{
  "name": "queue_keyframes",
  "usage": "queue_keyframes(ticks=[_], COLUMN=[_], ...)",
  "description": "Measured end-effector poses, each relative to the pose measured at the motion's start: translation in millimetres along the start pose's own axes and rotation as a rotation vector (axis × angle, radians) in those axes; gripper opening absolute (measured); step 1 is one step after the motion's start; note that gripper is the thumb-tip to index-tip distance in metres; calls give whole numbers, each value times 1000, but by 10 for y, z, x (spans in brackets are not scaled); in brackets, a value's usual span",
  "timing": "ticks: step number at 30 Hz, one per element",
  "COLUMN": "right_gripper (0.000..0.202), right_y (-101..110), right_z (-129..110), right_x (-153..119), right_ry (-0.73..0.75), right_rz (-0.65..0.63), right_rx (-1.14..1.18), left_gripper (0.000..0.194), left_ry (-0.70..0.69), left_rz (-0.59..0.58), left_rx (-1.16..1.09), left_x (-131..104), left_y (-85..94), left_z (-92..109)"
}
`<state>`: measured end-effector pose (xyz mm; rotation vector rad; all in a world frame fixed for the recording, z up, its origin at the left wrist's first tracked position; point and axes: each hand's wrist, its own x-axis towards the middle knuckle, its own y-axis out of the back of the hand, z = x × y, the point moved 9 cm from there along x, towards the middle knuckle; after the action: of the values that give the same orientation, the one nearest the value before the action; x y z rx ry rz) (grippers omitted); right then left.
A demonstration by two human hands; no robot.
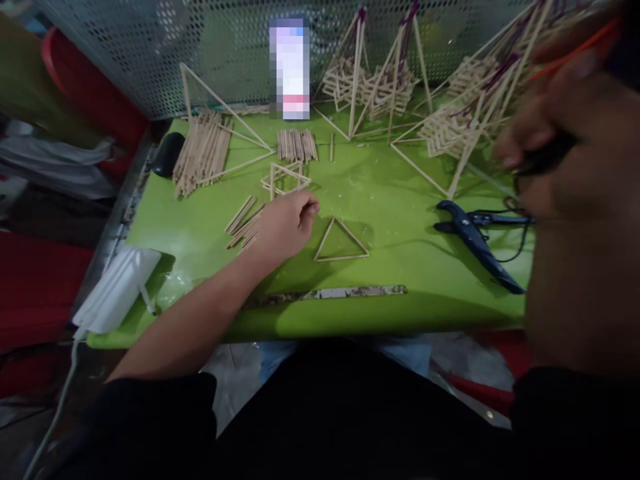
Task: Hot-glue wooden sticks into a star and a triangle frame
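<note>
My left hand [287,225] is curled closed above the middle of the table; what is inside its fingers, if anything, is hidden. Beside it lie loose short wooden sticks [245,223], and just behind it is a star-shaped frame of sticks [286,179]. A flat stick triangle [343,241] rests to its right. Close to the camera, at the upper right, my right hand [565,127] is raised and blurred. Its fingers are bent around something dark that I cannot make out. Below that hand is a dark blue plier-like cutter [480,243].
Stick bundles [205,150] and short sticks [297,145] lie at the back. A phone [290,70] leans on the perforated metal panel [220,40]. Stick pyramids with layered stick nests [385,87] stand back right. A white power box [117,287] and patterned strip [335,293] are near the front edge.
</note>
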<state>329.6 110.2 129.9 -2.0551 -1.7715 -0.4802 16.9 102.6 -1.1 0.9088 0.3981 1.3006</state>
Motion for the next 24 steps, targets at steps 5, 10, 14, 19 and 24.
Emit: queue_keyframes(ticks=[5,10,14,19,24], right_gripper=[27,15,8,16,20], right_y=[-402,-495,-452,-492,-414], right_z=[459,934,1075,1151,1163], right_x=[-347,-766,-1084,-1373,-1255], right_ry=[-265,-494,-636,-739,-742], right_rz=[-145,-287,-191,-106,-170], right_rx=[134,206,189,64,-79], left_gripper=[15,19,21,17,16], left_ry=[37,124,272,365,396], left_rz=[223,554,470,321,263], left_rx=[-291,-554,-714,-874,-876], left_x=[-18,-20,10,-29,-59], left_y=[245,575,413,190,206], left_z=[-116,-444,-601,-551,-464])
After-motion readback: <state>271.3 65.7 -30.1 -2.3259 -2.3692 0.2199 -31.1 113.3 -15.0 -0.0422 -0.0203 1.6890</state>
